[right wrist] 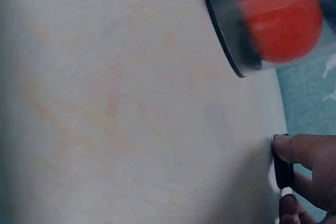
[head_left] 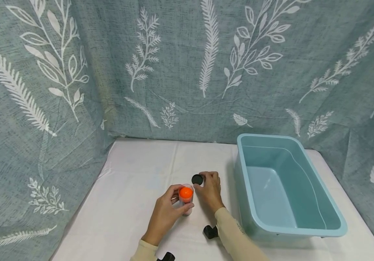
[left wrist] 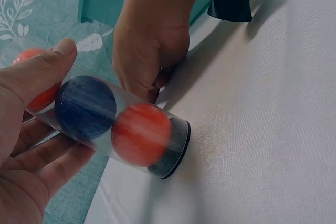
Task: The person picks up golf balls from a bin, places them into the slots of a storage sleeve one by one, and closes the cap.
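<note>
My left hand (head_left: 167,210) grips a clear tube (head_left: 188,209), thumb on one side and fingers round the other. The tube stands upright with its open top towards the head camera, an orange ball (head_left: 185,193) at the mouth. In the left wrist view a dark blue ball (left wrist: 85,107) sits in the middle and another orange ball (left wrist: 142,135) lower down, above the black base (left wrist: 181,153). Just right of the tube, my right hand (head_left: 211,190) pinches a round black lid (head_left: 197,179) by its edge, close against the white cloth.
A large light-blue plastic tub (head_left: 250,188) stands on the right of the white-covered table (head_left: 125,210), beside my right forearm. Behind and to the left hangs a blue-green leaf-patterned curtain (head_left: 180,72). Black wrist-camera mounts (head_left: 210,232) sit at both wrists.
</note>
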The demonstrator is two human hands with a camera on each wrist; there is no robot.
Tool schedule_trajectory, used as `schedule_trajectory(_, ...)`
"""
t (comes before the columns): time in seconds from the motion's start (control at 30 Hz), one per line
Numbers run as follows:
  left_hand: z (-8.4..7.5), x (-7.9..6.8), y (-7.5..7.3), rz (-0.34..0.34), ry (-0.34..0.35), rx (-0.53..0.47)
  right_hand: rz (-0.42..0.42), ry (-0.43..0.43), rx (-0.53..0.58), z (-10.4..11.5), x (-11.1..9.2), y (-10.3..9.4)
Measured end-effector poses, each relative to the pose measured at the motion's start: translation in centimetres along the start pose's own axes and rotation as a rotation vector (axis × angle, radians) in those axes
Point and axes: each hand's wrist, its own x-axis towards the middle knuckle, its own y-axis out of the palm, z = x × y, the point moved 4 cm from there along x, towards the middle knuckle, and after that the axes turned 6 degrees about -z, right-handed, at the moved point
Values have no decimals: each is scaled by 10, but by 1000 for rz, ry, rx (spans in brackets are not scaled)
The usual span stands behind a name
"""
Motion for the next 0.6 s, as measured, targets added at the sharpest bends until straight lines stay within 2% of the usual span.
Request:
schedule_trajectory(0.33, 1, -2, 1, 3, 1, 28, 49, -31, 65, 0, -2, -10)
schedule_trajectory(0.47, 0, -2, 1, 0, 0, 17, 73, -17, 82, -4, -5, -12)
schedule_trajectory(0.6, 0, -2, 2, -3, 2, 10, 87, 8, 143, -6, -9, -14)
